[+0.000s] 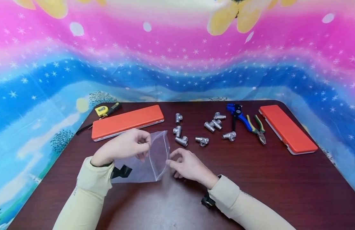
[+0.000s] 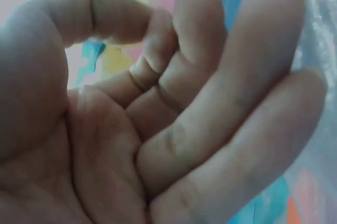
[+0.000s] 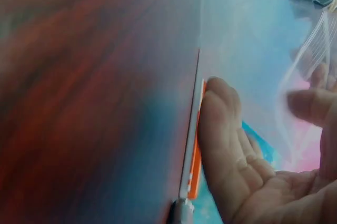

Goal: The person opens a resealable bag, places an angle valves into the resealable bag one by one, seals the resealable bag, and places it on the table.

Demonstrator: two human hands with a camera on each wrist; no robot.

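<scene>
A clear zip bag (image 1: 140,171) stands between the hands above the table, its zip strip and mouth towards the right. My left hand (image 1: 131,145) is at the bag's upper part with thumb and index finger pinched together; the grip on the film is partly hidden. In the left wrist view, the fingers of this hand (image 2: 179,113) are bent, with film beside the little finger. My right hand (image 1: 190,164) pinches the bag's mouth edge between thumb and index finger. In the right wrist view the bag (image 3: 242,39) rises behind the right hand (image 3: 253,166).
Several metal tee fittings (image 1: 201,141) lie mid-table. Beyond the left hand is an orange case (image 1: 128,121), with a yellow tape measure (image 1: 101,110) behind it. Blue wire strippers (image 1: 241,116), pliers (image 1: 258,129) and another orange case (image 1: 288,129) lie right. A printed cloth surrounds the table.
</scene>
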